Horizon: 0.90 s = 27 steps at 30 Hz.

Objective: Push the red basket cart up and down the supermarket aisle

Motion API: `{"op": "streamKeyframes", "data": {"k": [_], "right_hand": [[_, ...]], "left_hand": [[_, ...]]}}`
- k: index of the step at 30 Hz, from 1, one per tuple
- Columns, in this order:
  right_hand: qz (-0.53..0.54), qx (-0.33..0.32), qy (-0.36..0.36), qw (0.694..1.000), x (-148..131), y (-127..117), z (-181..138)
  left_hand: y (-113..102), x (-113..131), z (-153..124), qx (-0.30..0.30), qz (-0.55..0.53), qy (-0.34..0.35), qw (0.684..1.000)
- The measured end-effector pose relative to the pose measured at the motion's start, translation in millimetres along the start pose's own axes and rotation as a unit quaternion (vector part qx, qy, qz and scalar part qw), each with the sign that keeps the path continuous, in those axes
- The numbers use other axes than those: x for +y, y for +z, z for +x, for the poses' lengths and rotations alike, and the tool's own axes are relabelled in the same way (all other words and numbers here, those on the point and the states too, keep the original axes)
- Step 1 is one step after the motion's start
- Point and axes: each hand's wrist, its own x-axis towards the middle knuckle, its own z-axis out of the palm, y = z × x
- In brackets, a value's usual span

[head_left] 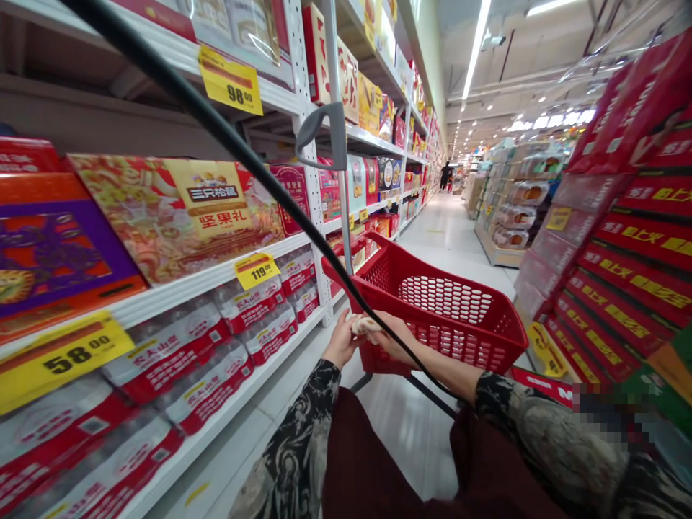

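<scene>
My left hand (342, 340) and my right hand (393, 337) meet in front of me, just at the near rim of a red plastic shopping basket (448, 306). Together they pinch a small pale object (365, 324), and I cannot make out what it is. The fingers of both hands are curled round it. The basket stands on the aisle floor with its grey pull handle (327, 133) raised upright; nothing shows inside it. A black cable (216, 126) runs diagonally across the view, over my hands.
White shelves on the left carry gift boxes (178, 209), shrink-wrapped bottle packs (238, 306) and yellow price tags (231, 81). Red boxes (621, 238) are stacked on the right. The tiled aisle (448, 223) runs ahead, with a person (444, 175) far down it.
</scene>
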Motion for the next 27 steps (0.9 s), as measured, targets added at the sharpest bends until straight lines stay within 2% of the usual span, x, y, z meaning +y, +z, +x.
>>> {"op": "streamKeyframes", "data": {"k": [3, 7, 9, 13, 15, 17, 20, 23, 27], "right_hand": [[0.020, 0.056, 0.070, 0.996, 2.3, 2.3, 8.9], [-0.063, 0.135, 0.135, 0.980, 7.9, 3.8, 19.7], [-0.123, 0.105, 0.102, 0.982, 8.0, 7.3, 20.2], [-0.187, -0.031, -0.067, 0.980, 5.3, 22.6, 12.9], [-0.186, -0.065, -0.116, 0.974, 4.7, 31.1, 9.7], [-0.176, -0.072, -0.132, 0.973, 3.8, 36.6, 8.8], [-0.194, -0.068, -0.124, 0.971, 0.1, 37.0, 10.4], [-0.235, -0.061, -0.109, 0.964, -2.0, 30.6, 12.9], [-0.251, -0.070, -0.171, 0.950, 7.0, 18.2, 21.7]], "left_hand": [[7.6, 1.7, -7.1, -0.020, 0.002, 0.051, 0.998], [20.4, -5.2, -13.7, -0.065, -0.044, 0.043, 0.996], [20.0, -8.1, -12.3, -0.042, -0.057, 0.034, 0.997], [4.4, -4.4, -4.7, 0.038, -0.079, 0.031, 0.996], [-3.6, -1.0, -3.1, 0.043, -0.087, 0.012, 0.995], [-6.8, 0.3, -4.3, 0.047, -0.088, -0.004, 0.995], [-2.1, -0.4, -9.5, 0.029, -0.101, -0.008, 0.994], [5.7, 2.0, -15.5, -0.021, -0.121, -0.021, 0.992], [6.1, 12.8, -19.8, -0.068, -0.080, -0.059, 0.993]]}}
